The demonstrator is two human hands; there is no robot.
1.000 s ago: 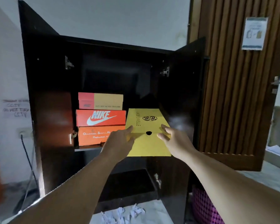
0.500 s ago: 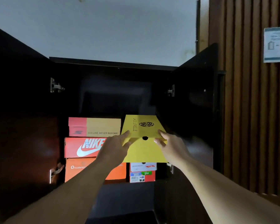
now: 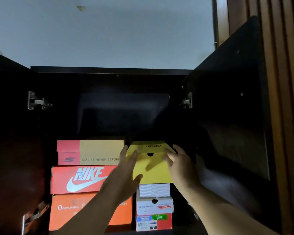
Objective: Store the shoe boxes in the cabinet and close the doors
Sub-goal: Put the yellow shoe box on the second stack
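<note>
A yellow shoe box (image 3: 153, 168) rests on a white and red shoe box (image 3: 154, 207) on the right side of the dark cabinet (image 3: 112, 70). My left hand (image 3: 124, 175) presses on the yellow box's left front corner, fingers spread and thumb at its lower edge. Against its right front edge lies my right hand (image 3: 180, 165). To the left stands a stack of three boxes: a red and tan one (image 3: 90, 151) on top, a red Nike box (image 3: 81, 179) under it, and an orange box (image 3: 66, 211) at the bottom.
Both cabinet doors stand open, the left door (image 3: 7, 133) and the right door (image 3: 231, 99). The space above the boxes inside the cabinet is dark. A slatted wooden door (image 3: 287, 82) rises at the far right. A pale wall shows above the cabinet.
The yellow box has gone from the air in front of the cabinet to sitting deeper inside on the white and red box. My view has come closer and tilted upward.
</note>
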